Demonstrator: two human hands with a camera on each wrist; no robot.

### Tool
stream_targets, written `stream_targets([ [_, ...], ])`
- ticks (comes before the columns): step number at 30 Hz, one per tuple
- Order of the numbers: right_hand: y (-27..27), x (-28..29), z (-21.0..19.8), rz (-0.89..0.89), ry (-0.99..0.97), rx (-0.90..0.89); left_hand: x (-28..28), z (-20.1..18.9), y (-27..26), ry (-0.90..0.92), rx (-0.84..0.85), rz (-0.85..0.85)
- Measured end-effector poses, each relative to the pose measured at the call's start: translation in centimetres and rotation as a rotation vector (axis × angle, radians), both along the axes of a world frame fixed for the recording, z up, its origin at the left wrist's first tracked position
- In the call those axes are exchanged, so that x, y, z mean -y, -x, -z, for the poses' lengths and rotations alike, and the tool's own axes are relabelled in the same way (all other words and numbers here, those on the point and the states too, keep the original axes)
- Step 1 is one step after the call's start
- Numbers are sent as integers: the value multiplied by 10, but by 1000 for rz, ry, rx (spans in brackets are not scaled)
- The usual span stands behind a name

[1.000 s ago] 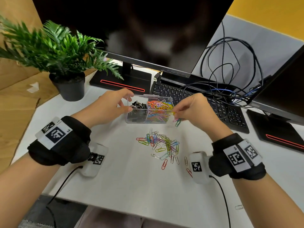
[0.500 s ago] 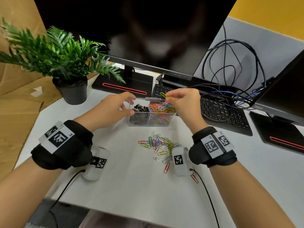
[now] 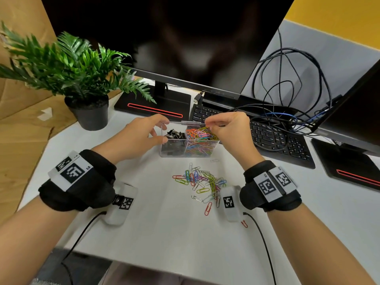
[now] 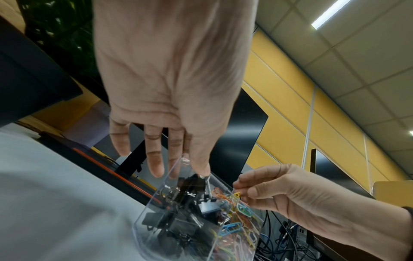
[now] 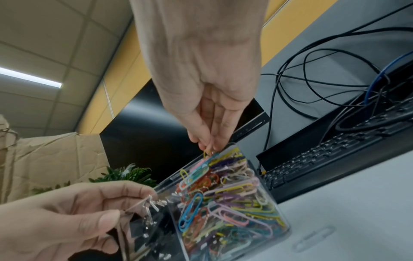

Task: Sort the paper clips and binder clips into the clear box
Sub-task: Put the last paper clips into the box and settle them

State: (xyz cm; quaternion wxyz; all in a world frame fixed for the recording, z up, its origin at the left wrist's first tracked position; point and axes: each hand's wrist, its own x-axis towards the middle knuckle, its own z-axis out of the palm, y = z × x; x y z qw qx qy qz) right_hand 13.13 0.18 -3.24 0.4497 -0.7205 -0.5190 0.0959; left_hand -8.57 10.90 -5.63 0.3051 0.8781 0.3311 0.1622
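A clear box [image 3: 174,153] stands on the white desk; its left compartment holds black binder clips [image 3: 175,134] and its right one coloured paper clips [image 3: 200,136]. My left hand [image 3: 159,130] grips the box's left end between thumb and fingers, as the right wrist view also shows [image 5: 134,203]. My right hand [image 3: 208,125] hovers over the right compartment and pinches a yellow paper clip [image 5: 206,154] just above the heap; the left wrist view shows the same clip [image 4: 237,194]. A loose pile of coloured paper clips [image 3: 202,182] lies on the desk in front of the box.
A potted plant [image 3: 90,112] stands at the left, a monitor base [image 3: 154,105] behind the box, a keyboard [image 3: 277,140] under tangled cables [image 3: 287,89] at the right. Stray clips lie by the box [image 3: 214,160] and under my right wrist [image 3: 244,224].
My right hand rose from the desk at the box's front right corner to above the paper clip compartment, carrying a clip. My left hand stayed on the box.
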Motion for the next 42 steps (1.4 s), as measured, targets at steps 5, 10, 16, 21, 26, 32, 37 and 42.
stream_targets([
  [5,0,10,-12,52,-67,-1,0,0,0,0,-1,-1],
  [10,-4,23,-18,189,217,85,0,0,1,-3,-2,3],
  [16,-9,31,9,46,692,272,0,-1,1,-28,-27,-3],
  [21,2,38,23,-209,907,426,0,0,1,-28,-32,-5],
  [26,20,46,21,-312,917,505,0,-1,1,-30,-39,-5],
  [32,32,47,21,-244,871,556,1,-2,0,-31,-32,-3],
  [37,30,40,24,-183,759,559,1,-1,0,-23,-22,-11],
  [42,33,39,23,-183,715,584,1,-1,-1,-21,-27,-10],
])
